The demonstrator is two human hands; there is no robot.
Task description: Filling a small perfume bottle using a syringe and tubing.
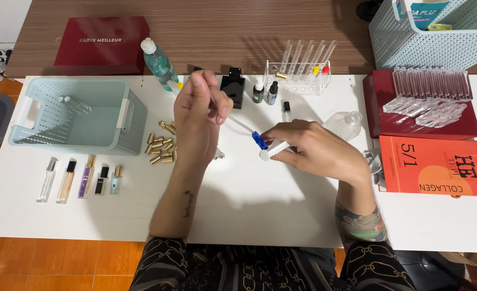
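Small white vial (pixel 275 149) mid-table, pinched in right hand (pixel 316 151). Light, prob slippery, so hold it by the body. Left hand (pixel 198 108) grips thin syringe (pixel 238 125), blue tip at vial mouth. Gold caps (pixel 160 146) to the left.

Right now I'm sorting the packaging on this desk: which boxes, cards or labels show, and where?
Dark red flat box: far left, pale lettering.
Orange flat box: right edge, dark and white print, paler circle.
Dark red box: behind it, under clear vials.
Teal and white package: in the white basket, top right.
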